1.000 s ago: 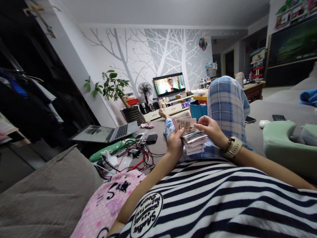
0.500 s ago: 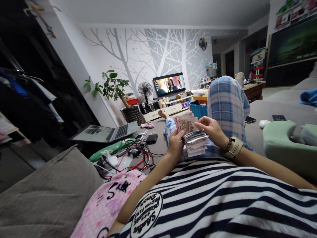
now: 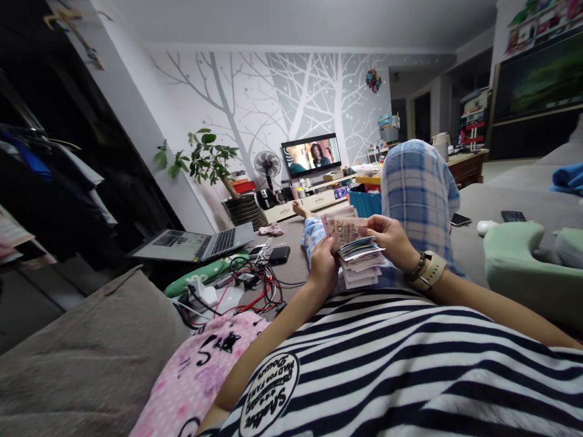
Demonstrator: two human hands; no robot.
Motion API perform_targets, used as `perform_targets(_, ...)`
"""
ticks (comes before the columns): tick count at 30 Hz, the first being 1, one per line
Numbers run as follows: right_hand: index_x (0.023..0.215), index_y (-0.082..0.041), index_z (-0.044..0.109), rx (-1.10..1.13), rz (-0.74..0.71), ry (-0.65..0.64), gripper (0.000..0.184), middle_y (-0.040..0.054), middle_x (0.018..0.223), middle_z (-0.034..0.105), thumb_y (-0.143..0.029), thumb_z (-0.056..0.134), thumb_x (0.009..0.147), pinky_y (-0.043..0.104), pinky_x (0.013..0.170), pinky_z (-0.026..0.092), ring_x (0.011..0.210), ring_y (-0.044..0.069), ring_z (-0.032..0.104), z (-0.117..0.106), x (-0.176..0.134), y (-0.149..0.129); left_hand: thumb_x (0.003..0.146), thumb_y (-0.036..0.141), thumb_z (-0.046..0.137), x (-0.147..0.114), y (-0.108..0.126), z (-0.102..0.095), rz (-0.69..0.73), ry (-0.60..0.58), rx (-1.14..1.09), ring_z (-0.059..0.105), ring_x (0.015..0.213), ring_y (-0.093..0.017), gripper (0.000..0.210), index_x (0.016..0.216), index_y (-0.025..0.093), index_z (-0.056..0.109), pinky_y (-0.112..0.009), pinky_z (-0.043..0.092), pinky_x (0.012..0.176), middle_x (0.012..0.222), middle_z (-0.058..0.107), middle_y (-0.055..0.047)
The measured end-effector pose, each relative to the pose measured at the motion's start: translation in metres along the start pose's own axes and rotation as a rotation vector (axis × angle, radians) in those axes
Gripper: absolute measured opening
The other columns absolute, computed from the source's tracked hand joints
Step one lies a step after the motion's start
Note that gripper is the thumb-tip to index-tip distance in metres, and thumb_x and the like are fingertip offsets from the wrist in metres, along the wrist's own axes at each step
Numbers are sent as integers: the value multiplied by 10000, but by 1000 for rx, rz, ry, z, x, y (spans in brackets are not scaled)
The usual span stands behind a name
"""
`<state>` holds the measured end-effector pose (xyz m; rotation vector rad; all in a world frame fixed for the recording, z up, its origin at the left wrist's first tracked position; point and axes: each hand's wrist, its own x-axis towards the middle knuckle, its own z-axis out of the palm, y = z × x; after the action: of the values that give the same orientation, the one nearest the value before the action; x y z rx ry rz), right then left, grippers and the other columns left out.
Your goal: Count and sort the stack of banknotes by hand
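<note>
A folded stack of banknotes (image 3: pixel 361 262) is in my left hand (image 3: pixel 324 265), its thumb pressing on the near face and the folded ends hanging toward my belly. The upper part of the stack stands up beyond the thumb. My right hand (image 3: pixel 386 235), with a bracelet and a pale watch (image 3: pixel 430 271) on its wrist, pinches the right end of a brownish banknote (image 3: pixel 348 230) marked 20. That note's left end still lies against the stack by my left thumb. Fingers behind the stack are hidden.
Left lie a laptop (image 3: pixel 195 244), tangled cables (image 3: pixel 262 285), a black box (image 3: pixel 279 255) and a pink blanket (image 3: pixel 214 358). My raised knee (image 3: pixel 416 182) in plaid stands beyond my right hand. Right are a phone (image 3: pixel 460 220), a white mouse (image 3: pixel 486 227) and a green cushion (image 3: pixel 510 261).
The brownish note now stretches more level between my hands, its right end pinched by my right fingers. My right hand has shifted only slightly; my left hand keeps its hold.
</note>
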<state>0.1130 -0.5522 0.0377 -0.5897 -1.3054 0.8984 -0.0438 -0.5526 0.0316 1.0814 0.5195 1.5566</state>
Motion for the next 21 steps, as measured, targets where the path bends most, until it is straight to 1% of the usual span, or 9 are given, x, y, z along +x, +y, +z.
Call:
perform_targets(3, 705, -190, 620, -3, -13, 0, 349, -17, 641, 625, -436, 856, 633, 268, 560, 385, 577, 121, 509, 0, 0, 0, 706, 348, 756, 4, -3, -3, 3, 14, -9, 717, 959, -262, 191, 773, 174, 712, -362, 542, 864, 776, 740, -45)
perform_targets(6, 713, -189, 629, -17, -41, -2, 325, -19, 641, 617, -435, 835, 662, 267, 564, 390, 584, 121, 504, 1, -1, -1, 711, 336, 739, 7, -6, -6, -28, 5, -50, 716, 956, -254, 183, 795, 175, 713, -358, 538, 873, 793, 743, -44)
perform_targets(10, 705, -191, 628, -41, -83, -16, 316, -22, 634, 595, -449, 810, 697, 273, 568, 395, 587, 121, 493, 2, -3, -3, 717, 299, 704, 9, -8, -6, -58, -2, -83, 713, 940, -252, 162, 817, 172, 717, -355, 539, 847, 810, 752, -56)
perform_targets(12, 707, -189, 628, -40, -91, -22, 316, -23, 634, 587, -452, 804, 705, 273, 569, 392, 585, 118, 487, 2, -3, -4, 721, 286, 684, 8, -7, -5, -40, 4, -58, 710, 921, -247, 154, 814, 168, 720, -348, 538, 825, 812, 752, -59)
perform_targets(16, 709, -191, 623, -48, -100, -35, 323, -26, 627, 578, -463, 798, 713, 271, 565, 388, 581, 117, 477, 2, -3, -4, 725, 272, 664, 5, -4, -3, 17, 32, 28, 692, 857, -225, 100, 717, 174, 683, -329, 530, 784, 783, 737, -49)
perform_targets(21, 730, -188, 627, -31, -106, -14, 296, -29, 631, 581, -431, 794, 705, 270, 573, 378, 585, 115, 484, 3, -2, -2, 711, 266, 671, 0, 2, 1, -13, 69, 51, 657, 742, -201, 120, 632, 191, 621, -327, 524, 758, 642, 648, -9)
